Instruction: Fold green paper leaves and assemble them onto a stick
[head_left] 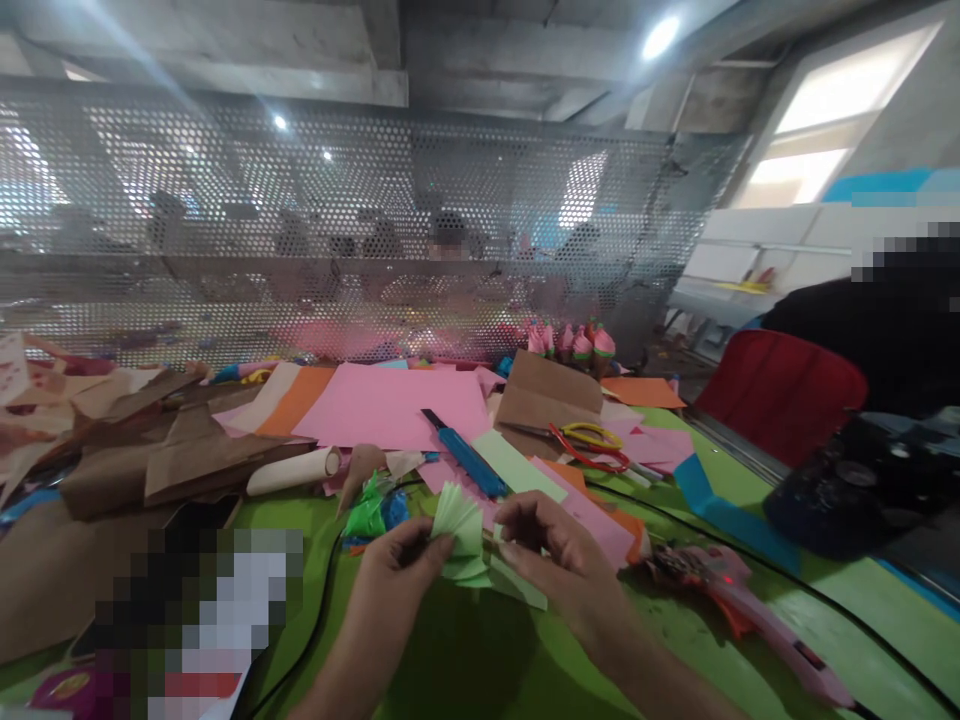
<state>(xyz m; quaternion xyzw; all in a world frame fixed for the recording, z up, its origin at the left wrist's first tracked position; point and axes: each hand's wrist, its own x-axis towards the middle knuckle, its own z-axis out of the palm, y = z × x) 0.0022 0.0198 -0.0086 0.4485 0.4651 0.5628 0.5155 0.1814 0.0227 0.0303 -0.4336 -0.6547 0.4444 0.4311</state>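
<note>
A strip of pale green paper (463,535), folded into fan-like pleats, is held up between my two hands over the green table. My left hand (405,570) pinches the pleats at their left side between thumb and fingers. The fingers of my right hand (551,550) are curled and closed on the right end of the same paper, where a flat flap hangs down. Just beyond the hands lies a blue utility knife (469,460), beside a flat pale green paper strip (520,465). Scissors with red and yellow handles (589,440) rest farther back on brown paper.
A pink glue gun (757,610) with a red light lies at the right, its black cord crossing the table. Pink sheets (405,400) and brown paper (187,455) are piled behind and left. Pink paper cones (592,345) stand at the back. A person sits near a red chair (780,395).
</note>
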